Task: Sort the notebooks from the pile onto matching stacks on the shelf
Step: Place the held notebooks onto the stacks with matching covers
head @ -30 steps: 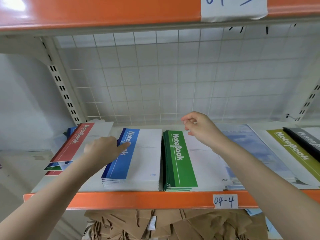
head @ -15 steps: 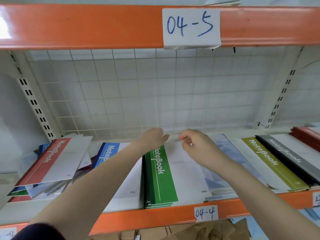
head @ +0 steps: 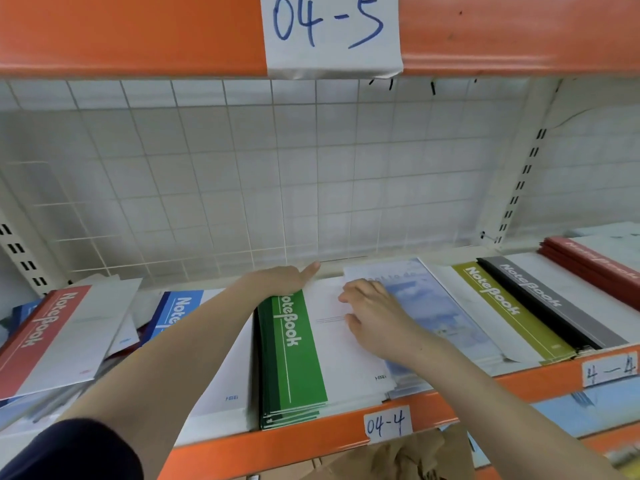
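Green notebook stack [head: 294,355] on shelf [head: 311,441], flanked by both hands. Left hand [head: 284,280], fingers straight, laid across stack's far end; right hand [head: 377,313], fingers loosely bent, rested on its white cover. Nothing gripped.

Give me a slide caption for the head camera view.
Both hands rest on the green notebook stack on shelf 04-4.

Orange steel beams [head: 138,32] are framing this shelving bay, with a white wire grid panel [head: 242,174] sitting behind it. Handwritten paper labels are hanging on the beams: "04-5" [head: 330,32] up top, "04-4" [head: 387,424] below. Slotted white uprights [head: 519,188] are flanking the grid.
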`<state>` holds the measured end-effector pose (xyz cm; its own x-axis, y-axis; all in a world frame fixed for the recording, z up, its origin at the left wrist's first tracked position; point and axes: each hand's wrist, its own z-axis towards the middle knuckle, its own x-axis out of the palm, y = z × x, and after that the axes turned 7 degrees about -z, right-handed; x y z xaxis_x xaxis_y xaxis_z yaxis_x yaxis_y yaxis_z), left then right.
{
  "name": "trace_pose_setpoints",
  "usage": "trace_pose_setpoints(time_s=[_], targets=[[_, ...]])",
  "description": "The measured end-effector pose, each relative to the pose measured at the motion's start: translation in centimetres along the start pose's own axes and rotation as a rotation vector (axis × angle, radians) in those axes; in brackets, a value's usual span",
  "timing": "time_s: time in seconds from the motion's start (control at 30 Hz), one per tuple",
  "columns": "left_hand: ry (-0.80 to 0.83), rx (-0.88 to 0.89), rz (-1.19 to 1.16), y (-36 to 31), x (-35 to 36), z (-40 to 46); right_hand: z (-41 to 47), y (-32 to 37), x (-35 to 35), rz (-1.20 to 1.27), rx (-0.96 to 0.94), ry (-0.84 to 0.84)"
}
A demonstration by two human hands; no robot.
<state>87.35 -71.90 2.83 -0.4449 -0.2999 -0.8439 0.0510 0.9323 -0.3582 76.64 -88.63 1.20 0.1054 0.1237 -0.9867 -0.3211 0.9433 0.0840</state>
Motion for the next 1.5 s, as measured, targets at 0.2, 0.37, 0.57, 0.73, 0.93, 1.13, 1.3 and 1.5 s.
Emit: trace_pose_setpoints(time_s=[0.2,0.37,0.57,0.73,0.93,1.13,1.3,1.5], targets=[[0.063,-0.018,-0.033,-0.5,-1.1,-0.2,0.2,-0.6,0.1,0.108,0.018,-0.035],[0.202,-0.033,-0.060,0.3,-2.2,-0.1,0.1,-0.7,0.0,0.151,0.037,-0.048],[0.180,0.129,0.023,0.8,-2.6,-0.7,0.1,-0.8,-0.2,0.266,0.084,-0.070],[-0.024,0.227,0.046,-1.2,-5.3,-3.3,-0.2,-0.8,-0.8,0.717,0.146,-0.136],[-0.554,0.294,0.384,-4.1,-7.4,-8.8,-0.6,0.5,-1.7,1.109,0.121,-0.301],[-0.928,0.502,0.480,-2.5,-4.9,-12.8,0.5,-1.3,-2.5,1.203,0.046,-0.038],[-0.893,0.794,0.232,0.3,-4.6,-13.4,1.6,-1.2,-3.0,1.267,-0.043,0.041],[-0.746,0.673,-0.870,3.5,-2.6,-13.8,1.6,-0.7,-3.1,1.313,-0.021,0.059]])
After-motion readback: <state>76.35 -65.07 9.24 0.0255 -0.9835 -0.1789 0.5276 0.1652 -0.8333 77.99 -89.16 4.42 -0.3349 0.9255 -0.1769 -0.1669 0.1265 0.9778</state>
